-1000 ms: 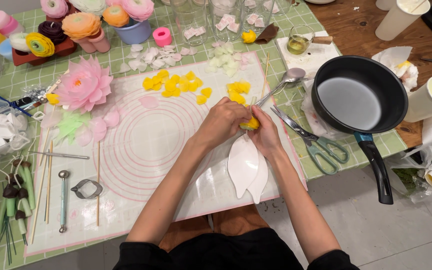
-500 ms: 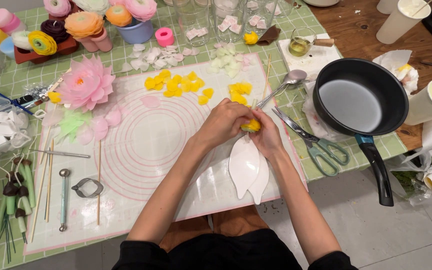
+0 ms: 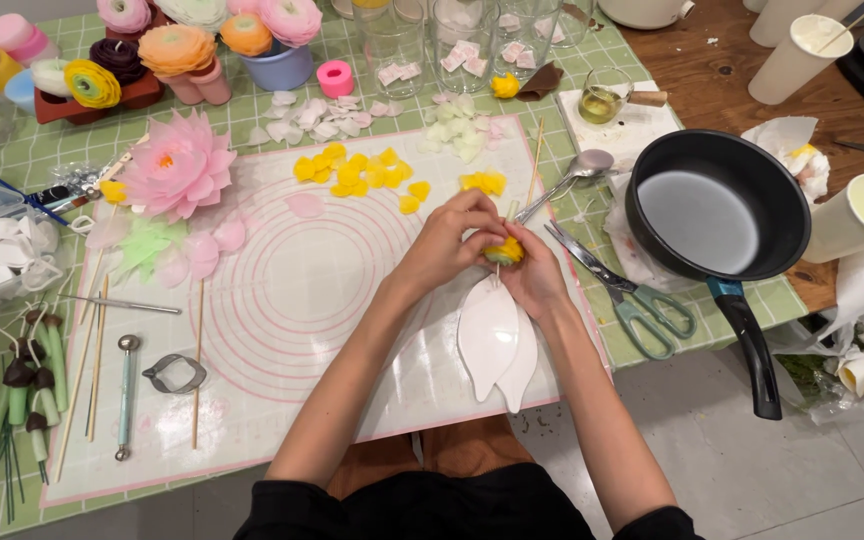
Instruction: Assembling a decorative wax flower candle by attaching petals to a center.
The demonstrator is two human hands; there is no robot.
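Two hands: left (image 3: 449, 240), right (image 3: 534, 278), both closed on one yellow flower bud (image 3: 505, 250). One black frying pan (image 3: 717, 205), right edge of tabletop. One pair of scissors (image 3: 624, 290). One metal spoon (image 3: 580, 170). Two white leaf-shaped moulds (image 3: 497, 340), near edge. One large pink paper flower (image 3: 176, 165), left side. Two white paper cups (image 3: 800, 45), far right corner. One ball-tipped tool (image 3: 126, 395), one metal cutter (image 3: 174, 374). Loose yellow petals (image 3: 357, 172): about a dozen, exact count unclear.
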